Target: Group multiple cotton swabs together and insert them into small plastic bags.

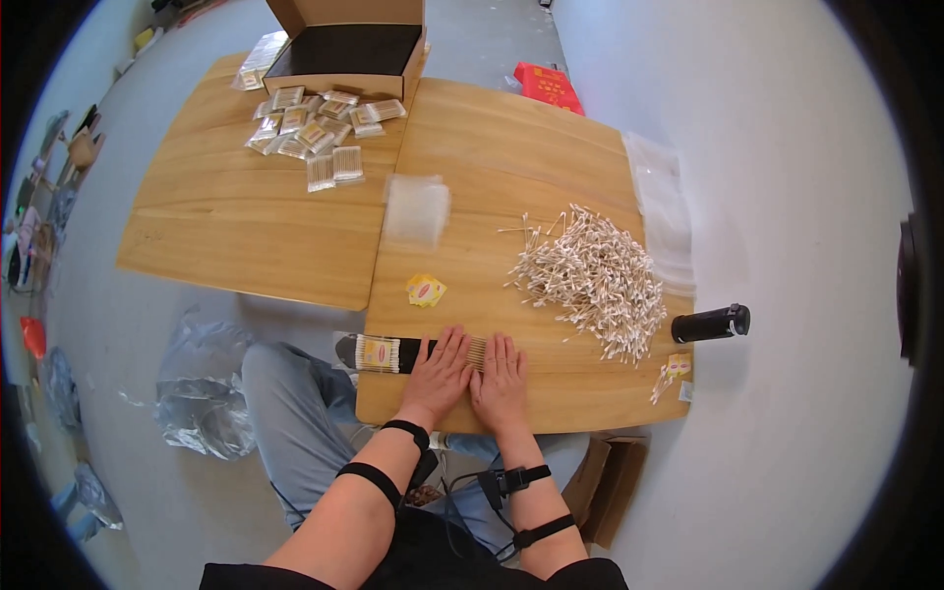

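Observation:
My left hand (440,376) lies with its fingers stretched out over the right part of a black strip (408,356) near the table's front edge. Close beside it, my right hand (501,385) also rests flat, fingers extended. A row of cotton swabs (478,351) shows between the two hands, partly hidden under the fingers. At the strip's left end sits a bundle of swabs with a yellow label (377,354), apparently in clear film. Just beyond the left hand is a small stack of yellow cards (426,290).
A large heap of loose cotton swabs (595,280) covers the right side, with a black bottle (710,324) beyond it. Clear bags (417,210) lie mid-table. Several packed swab bundles (315,128) sit at the far left before an open cardboard box (344,59).

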`<state>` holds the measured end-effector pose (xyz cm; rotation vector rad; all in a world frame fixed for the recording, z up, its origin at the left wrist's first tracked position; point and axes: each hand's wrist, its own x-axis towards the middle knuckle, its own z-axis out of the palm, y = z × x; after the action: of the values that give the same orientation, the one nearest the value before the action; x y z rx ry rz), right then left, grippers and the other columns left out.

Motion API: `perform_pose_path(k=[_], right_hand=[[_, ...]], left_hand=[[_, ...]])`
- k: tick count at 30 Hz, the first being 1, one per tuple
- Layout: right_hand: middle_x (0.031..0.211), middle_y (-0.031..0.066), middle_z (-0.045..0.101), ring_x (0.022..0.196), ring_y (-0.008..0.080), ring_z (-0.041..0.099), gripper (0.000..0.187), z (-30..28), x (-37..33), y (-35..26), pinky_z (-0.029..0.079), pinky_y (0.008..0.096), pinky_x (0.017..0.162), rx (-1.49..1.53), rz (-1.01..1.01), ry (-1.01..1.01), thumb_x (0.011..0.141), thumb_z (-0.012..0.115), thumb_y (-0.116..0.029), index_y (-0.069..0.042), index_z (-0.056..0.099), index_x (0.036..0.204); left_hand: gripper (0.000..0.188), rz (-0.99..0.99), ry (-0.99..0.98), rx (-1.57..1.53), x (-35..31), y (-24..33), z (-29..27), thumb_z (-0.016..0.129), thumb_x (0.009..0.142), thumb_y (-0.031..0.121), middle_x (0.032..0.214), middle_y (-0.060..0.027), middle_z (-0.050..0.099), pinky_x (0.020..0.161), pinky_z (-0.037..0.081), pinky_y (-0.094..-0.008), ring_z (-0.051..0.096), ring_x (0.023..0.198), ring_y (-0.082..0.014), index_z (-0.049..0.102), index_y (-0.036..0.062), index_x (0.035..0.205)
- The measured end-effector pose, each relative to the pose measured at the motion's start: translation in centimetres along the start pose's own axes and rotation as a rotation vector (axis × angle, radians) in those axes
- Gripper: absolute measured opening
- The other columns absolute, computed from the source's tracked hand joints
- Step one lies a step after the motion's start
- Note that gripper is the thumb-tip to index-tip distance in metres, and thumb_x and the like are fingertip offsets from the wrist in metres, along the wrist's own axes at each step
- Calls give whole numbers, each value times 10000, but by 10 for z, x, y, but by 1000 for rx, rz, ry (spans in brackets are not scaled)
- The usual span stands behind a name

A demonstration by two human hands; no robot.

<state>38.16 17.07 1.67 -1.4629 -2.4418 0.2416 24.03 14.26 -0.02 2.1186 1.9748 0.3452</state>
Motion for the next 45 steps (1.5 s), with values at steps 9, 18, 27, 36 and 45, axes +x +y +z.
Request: perform_pose_path(k=[9, 18, 27, 36, 45], right_hand=[[1511, 177, 337, 1415, 313, 292, 651, 9, 0, -3, 147, 548, 1151, -68, 13, -103, 881, 523, -249, 6, 333, 1449], [1498, 177, 357, 1411, 323, 296, 616, 9, 1, -6, 155, 539, 1150, -88, 27, -84, 891, 492, -239, 3, 351, 1439], [1488, 178, 373, 1403, 316, 313, 588, 11, 2, -8, 171, 540, 1144, -104, 39, -41, 908, 482, -249, -4, 370, 1431], [1530, 128, 323, 1432, 278, 262, 588, 14, 3, -5, 141, 519, 1162, -105, 77, -100, 963, 417, -313, -34, 309, 1470], [1554, 111, 276, 1450, 244, 222, 592, 13, 1, -21, 112, 489, 1180, -139, 30, -198, 980, 377, -335, -51, 271, 1489]], left_hand=[[592, 33, 20, -88, -1, -2, -2, 429, 966, 378, 1551, -100, 279, 1176, 105, -478, 203, 1453, -220, 357, 49, 1454], [606, 41, 30, -83, -1, -1, -1, 402, 968, 406, 1544, -112, 289, 1169, 105, -497, 216, 1448, -234, 364, 36, 1446], [582, 40, 40, -46, 0, 0, 0, 396, 976, 383, 1540, -114, 297, 1161, 126, -508, 221, 1445, -241, 371, 35, 1442], [353, 42, 438, -451, -30, -52, -12, 528, 933, 215, 1332, -155, 510, 1035, 355, -458, 477, 1230, -331, 543, 41, 1240], [268, -435, 638, -193, -28, -122, -11, 496, 954, 223, 1087, -175, 607, 914, 412, -467, 540, 1055, -374, 579, 9, 1093]])
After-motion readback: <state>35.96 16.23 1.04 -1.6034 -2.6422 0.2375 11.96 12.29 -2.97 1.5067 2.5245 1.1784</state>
